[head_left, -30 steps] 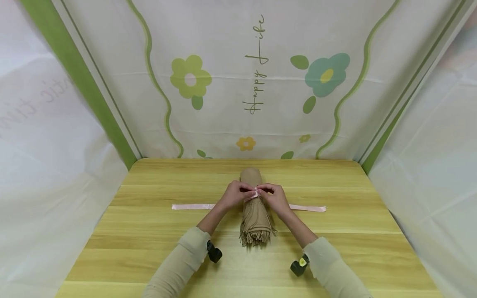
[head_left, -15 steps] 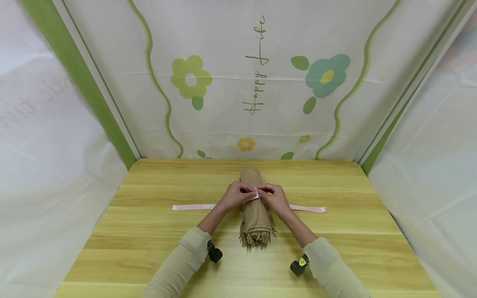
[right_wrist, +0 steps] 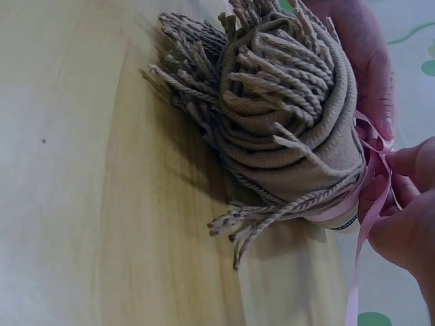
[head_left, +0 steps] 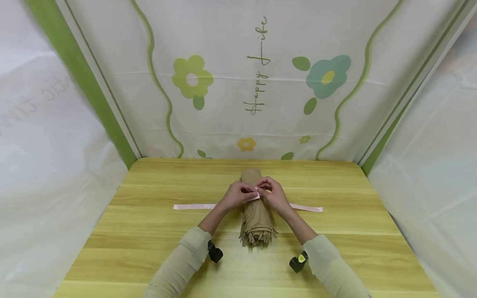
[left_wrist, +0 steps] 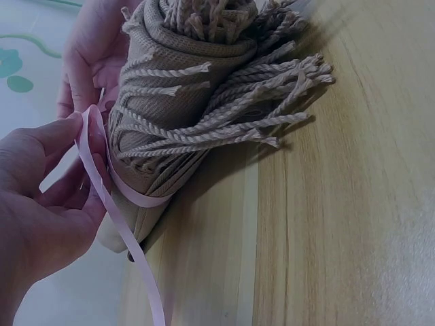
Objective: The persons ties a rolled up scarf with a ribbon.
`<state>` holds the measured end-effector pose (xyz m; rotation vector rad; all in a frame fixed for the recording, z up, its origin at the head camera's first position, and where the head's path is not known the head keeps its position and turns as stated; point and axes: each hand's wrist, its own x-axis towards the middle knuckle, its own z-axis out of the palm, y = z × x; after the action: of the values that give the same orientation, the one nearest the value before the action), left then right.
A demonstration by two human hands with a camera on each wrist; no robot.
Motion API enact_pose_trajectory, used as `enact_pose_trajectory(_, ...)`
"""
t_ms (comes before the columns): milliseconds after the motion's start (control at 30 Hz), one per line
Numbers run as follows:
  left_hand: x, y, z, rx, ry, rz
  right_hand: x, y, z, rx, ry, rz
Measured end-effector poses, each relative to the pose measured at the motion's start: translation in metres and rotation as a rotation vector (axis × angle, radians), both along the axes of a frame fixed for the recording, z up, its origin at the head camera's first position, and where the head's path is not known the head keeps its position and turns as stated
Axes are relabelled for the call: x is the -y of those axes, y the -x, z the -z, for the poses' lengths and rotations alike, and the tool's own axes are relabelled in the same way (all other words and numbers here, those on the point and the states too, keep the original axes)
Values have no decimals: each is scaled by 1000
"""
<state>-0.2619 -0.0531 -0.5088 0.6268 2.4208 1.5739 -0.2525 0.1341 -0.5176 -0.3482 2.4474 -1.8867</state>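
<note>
A tan fringed scarf (head_left: 257, 219), rolled into a bundle, lies on the table with its tasselled end toward me. Round its middle runs a pink ribbon (left_wrist: 139, 195), whose two tails stretch out left and right across the wood. Above the roll my left hand (head_left: 235, 195) pinches the ribbon between thumb and fingers. Facing it, my right hand (head_left: 275, 198) also pinches the ribbon, thumb against forefinger. In the right wrist view, ribbon loops (right_wrist: 375, 139) gather at the fingertips of both hands. Fingers partly cover the crossing, so how the strands pass is hard to tell.
The wooden table (head_left: 149, 248) extends on both sides of the scarf. Behind it hangs a white flower-printed curtain (head_left: 223, 116), with pale sheets at left and right. Each wrist wears a small black camera (head_left: 215, 251).
My right hand's fingers have lifted and shifted slightly over the ribbon. The ribbon's right tail has drawn in a little toward the scarf. My left hand stays almost in place.
</note>
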Motion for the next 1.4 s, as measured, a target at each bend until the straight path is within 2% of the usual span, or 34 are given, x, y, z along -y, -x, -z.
enact_pose_trajectory(367, 0, 0, 1, -18, -4, -43, -2, 1, -4, -28, -34, -16)
enact_pose_trajectory(467, -1, -1, 1, -16, -4, -55, -5, 0, -4, -47, -38, 13)
enact_pose_trajectory(567, -1, 0, 1, -19, -11, -61, -7, -4, -4, -86, -81, 54)
enact_pose_trajectory(633, -1, 0, 2, -16, -14, -65, -8, -8, -3, -120, -150, 64)
enact_pose_trajectory(833, -1, -1, 2, -11, -31, -86, -5, -15, 0, -178, -270, 0)
enact_pose_trajectory(933, -3, -2, 2, -8, -33, -97, -1, -17, 2, -180, -268, -7)
enact_pose_trajectory(1133, -5, -2, 2, -14, -29, -104, 4, -17, 9, -177, -227, 45)
enact_pose_trajectory(1400, -1, -1, 1, -49, -29, -73, 8, -18, 12, -172, -186, 119)
